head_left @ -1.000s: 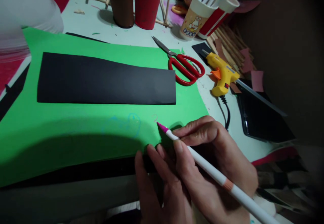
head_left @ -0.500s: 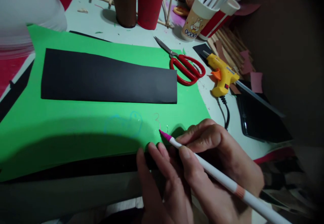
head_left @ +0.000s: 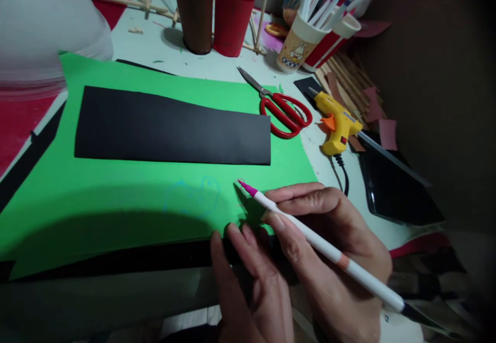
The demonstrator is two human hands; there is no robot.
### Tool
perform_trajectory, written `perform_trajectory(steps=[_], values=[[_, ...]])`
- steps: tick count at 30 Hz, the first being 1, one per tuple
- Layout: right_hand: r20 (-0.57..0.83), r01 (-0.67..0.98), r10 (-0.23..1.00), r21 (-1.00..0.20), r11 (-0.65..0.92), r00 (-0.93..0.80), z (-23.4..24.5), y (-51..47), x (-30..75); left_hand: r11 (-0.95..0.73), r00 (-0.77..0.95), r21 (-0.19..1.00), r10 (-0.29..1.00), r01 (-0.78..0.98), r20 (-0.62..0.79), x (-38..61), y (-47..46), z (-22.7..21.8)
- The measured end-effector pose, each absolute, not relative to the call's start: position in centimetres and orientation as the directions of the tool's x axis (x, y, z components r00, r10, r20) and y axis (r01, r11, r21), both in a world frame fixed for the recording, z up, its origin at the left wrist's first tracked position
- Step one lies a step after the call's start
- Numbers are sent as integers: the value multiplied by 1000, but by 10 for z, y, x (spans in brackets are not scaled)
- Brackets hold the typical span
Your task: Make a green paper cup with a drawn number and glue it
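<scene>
My right hand (head_left: 337,250) pinches a white marker (head_left: 321,242) with a magenta tip. That tip is at a small faint mark on the green paper (head_left: 127,183). To the left of the mark is a faint blue drawn outline (head_left: 194,193). My left hand (head_left: 251,286) rests its stretched-out fingertips on the paper's near edge, holding nothing, partly behind my right hand. A black paper strip (head_left: 174,131) lies across the green sheet. Red-handled scissors (head_left: 284,113) lie at the strip's right end.
A yellow glue gun (head_left: 337,123) and a black phone-like slab (head_left: 399,188) lie on the right. Behind stand a brown cup (head_left: 196,17), a red cup (head_left: 232,20) and a rabbit-printed cup (head_left: 298,46) full of markers. Wooden sticks (head_left: 349,79) are piled beyond the glue gun.
The marker tip has moved up and slightly left, from below the small mark onto it. My left hand stays at the paper's edge. The view has shifted slightly.
</scene>
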State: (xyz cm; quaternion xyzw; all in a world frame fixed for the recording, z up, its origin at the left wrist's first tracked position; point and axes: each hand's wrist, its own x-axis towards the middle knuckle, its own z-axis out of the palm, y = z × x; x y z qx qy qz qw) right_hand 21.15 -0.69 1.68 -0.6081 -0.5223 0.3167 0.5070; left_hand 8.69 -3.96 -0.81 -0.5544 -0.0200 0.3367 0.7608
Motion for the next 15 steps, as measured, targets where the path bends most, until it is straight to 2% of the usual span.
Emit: perform_trajectory(steps=[1, 3, 6, 8, 10, 11, 13, 14, 15], values=[[150, 318, 959, -946, 69, 240, 17, -7, 211, 74, 845, -940, 466, -332, -262, 84, -37, -10], [152, 327, 964, -942, 75, 216, 17, -6, 212, -94, 927, -993, 360, -77, -106, 77, -30, -11], [133, 347, 971, -936, 57, 197, 17, -7, 213, -134, 948, -991, 311, -20, -62, 70, -24, -9], [133, 360, 974, -931, 60, 183, 17, -8, 214, -81, 941, -993, 322, -85, -107, 71, -25, -9], [154, 377, 976, -922, 86, 154, 16, -8, 215, 66, 907, -971, 376, -230, -189, 74, -30, -11], [165, 384, 977, -918, 100, 138, 16, -9, 215, 176, 871, -922, 427, -344, -244, 76, -33, -12], [175, 397, 977, -911, 114, 122, 15, -9, 216, 375, 772, -727, 544, -575, -330, 79, -38, -15], [174, 401, 978, -909, 114, 117, 15, -9, 216, 429, 734, -635, 583, -642, -348, 79, -39, -15], [177, 405, 978, -907, 119, 108, 16, -9, 216, 443, 723, -605, 590, -662, -360, 79, -39, -14]])
